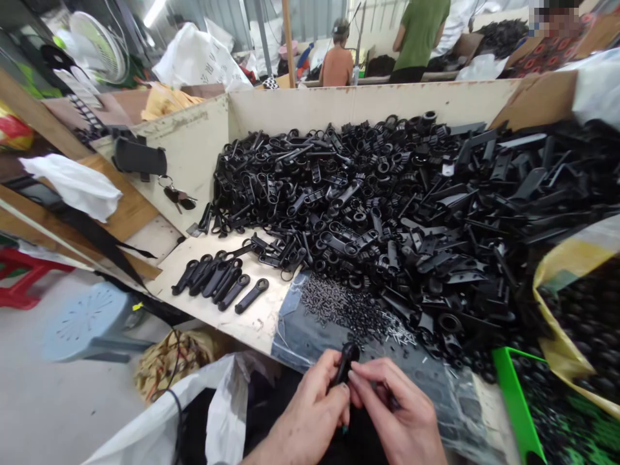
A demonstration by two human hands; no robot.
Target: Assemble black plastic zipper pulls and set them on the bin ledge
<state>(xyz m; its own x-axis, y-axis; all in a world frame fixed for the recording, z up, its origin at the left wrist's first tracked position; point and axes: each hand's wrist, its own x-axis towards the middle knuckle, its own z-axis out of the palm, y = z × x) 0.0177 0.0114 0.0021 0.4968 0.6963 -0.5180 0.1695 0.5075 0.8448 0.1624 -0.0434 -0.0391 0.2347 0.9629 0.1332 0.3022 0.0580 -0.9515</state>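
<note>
My left hand (317, 403) is closed around a black plastic part (347, 360) with a rounded upper end, held above the near edge of the bench. My right hand (394, 403) pinches at the side of the same part with thumb and fingertips. Whatever sits between those fingertips is too small and covered to name. Just beyond my hands lie a pile of small screws (322, 298), small black pieces (361, 323) and thin silvery pins (398, 329). To the left, several black handle-shaped parts (252, 296) with ring ends lie in a row.
A large heap of black plastic parts (339, 194) fills the bench behind. At right stand a green tray (520, 407) and a yellow-edged sack (557, 278). A blue stool (92, 320) and white sack (227, 413) are at left. Keys (179, 196) hang nearby; people work behind the partition (387, 100).
</note>
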